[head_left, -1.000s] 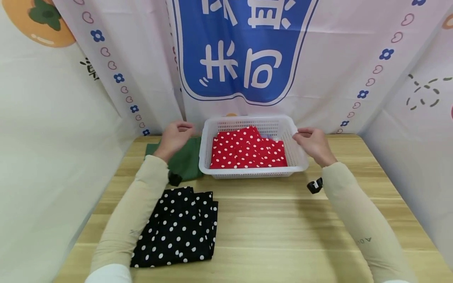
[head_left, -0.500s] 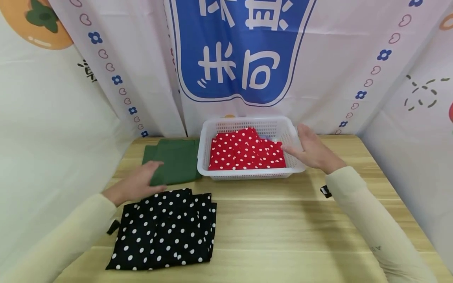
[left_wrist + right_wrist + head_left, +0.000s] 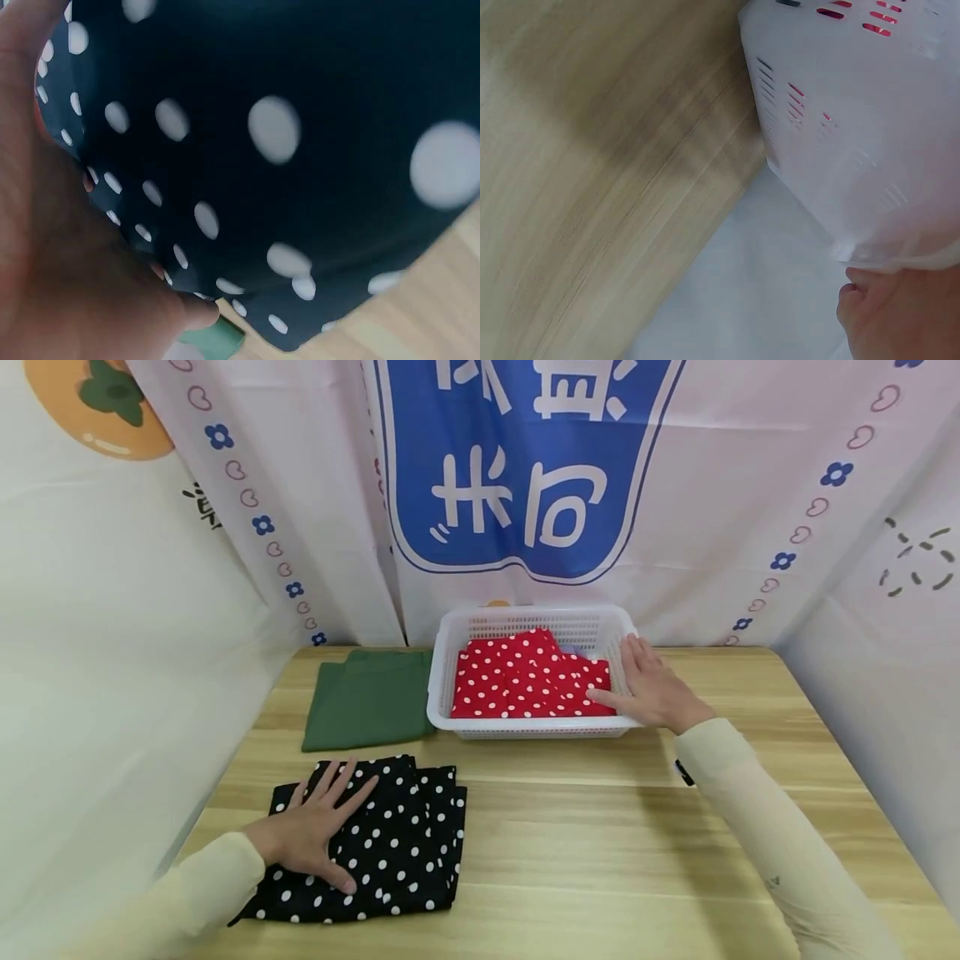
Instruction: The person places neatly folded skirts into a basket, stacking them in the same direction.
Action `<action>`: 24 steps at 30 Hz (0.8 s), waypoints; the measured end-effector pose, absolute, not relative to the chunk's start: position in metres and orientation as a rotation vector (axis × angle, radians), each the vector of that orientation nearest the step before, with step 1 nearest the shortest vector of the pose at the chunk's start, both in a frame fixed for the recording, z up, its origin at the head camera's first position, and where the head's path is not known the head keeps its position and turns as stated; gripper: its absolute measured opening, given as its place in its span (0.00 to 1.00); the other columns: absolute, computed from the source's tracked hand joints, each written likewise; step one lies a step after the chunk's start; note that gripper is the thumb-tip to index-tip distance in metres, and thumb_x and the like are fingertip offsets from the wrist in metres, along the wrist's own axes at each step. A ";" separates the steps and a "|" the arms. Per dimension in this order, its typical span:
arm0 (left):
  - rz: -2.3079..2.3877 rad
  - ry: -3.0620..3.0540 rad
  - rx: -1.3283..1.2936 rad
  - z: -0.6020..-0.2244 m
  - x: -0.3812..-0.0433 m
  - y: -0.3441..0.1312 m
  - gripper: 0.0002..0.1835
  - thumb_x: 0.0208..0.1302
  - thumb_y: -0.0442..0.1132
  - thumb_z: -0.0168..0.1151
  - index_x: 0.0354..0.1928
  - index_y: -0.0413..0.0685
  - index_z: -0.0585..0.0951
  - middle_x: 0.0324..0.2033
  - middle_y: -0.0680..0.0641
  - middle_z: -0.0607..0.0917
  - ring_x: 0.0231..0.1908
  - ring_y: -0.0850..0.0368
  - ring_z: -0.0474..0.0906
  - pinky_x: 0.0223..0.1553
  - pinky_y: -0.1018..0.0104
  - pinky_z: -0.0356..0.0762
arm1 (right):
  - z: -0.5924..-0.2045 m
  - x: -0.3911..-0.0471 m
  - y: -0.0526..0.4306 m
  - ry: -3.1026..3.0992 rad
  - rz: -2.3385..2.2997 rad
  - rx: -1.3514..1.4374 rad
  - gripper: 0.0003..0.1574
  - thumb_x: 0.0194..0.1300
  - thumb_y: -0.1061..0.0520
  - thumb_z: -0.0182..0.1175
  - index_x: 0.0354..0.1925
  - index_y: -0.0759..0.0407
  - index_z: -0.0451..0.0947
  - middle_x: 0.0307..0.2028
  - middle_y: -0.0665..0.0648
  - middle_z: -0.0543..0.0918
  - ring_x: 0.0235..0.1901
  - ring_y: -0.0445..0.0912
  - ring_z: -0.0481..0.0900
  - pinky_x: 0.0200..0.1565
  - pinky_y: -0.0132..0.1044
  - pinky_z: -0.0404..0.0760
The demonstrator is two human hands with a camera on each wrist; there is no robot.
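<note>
The left grip (image 3: 311,835) lies flat with fingers spread on the folded black polka-dot cloth (image 3: 397,852) at the near left of the worktop (image 3: 600,843), while the right grip (image 3: 648,689) rests straight-fingered on the right rim of the white basket (image 3: 450,693), its thumb reaching in toward the red polka-dot cloth (image 3: 525,681). Judged from its limp layered folds, the black cloth is light, soft and apt to slide or unfold, so it is best taken by a stacked edge. The layers beneath the left palm are hidden, and both wrist views are blurred and too close to show fingertips.

**Where my three cameras sit**

My head view looks forward and down across the basket (image 3: 534,620). My left wrist view is pressed close to the black dotted cloth (image 3: 285,172); my right wrist view hugs the basket's wall, sharing it with the head view.
</note>
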State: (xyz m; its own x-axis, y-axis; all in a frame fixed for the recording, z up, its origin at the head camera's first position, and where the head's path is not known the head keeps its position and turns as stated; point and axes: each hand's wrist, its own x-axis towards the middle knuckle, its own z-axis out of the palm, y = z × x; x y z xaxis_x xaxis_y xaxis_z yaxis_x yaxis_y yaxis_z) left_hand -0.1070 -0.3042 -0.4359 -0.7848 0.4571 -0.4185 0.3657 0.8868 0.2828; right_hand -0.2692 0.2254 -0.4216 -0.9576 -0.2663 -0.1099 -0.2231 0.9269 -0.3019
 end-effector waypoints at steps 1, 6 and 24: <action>0.243 2.574 0.595 -0.438 -0.106 -0.304 0.73 0.31 0.79 0.66 0.77 0.59 0.41 0.75 0.37 0.28 0.73 0.30 0.24 0.63 0.19 0.33 | -0.422 -0.269 0.225 2.939 -0.435 -0.382 0.77 0.52 0.12 0.41 0.76 0.58 0.25 0.77 0.60 0.28 0.77 0.60 0.30 0.73 0.66 0.42; 0.251 2.597 0.601 -0.443 -0.105 -0.304 0.73 0.31 0.78 0.67 0.77 0.59 0.42 0.76 0.38 0.28 0.74 0.30 0.24 0.62 0.19 0.34 | -0.423 -0.269 0.224 2.935 -0.424 -0.380 0.77 0.52 0.12 0.41 0.76 0.59 0.24 0.77 0.61 0.27 0.77 0.61 0.29 0.73 0.65 0.41; -0.024 2.555 0.611 -0.443 -0.127 -0.123 0.78 0.24 0.82 0.66 0.76 0.67 0.34 0.76 0.45 0.26 0.75 0.39 0.20 0.71 0.28 0.35 | -0.422 -0.267 0.228 2.961 -0.448 -0.383 0.76 0.54 0.14 0.42 0.75 0.60 0.23 0.77 0.61 0.26 0.77 0.61 0.29 0.74 0.64 0.38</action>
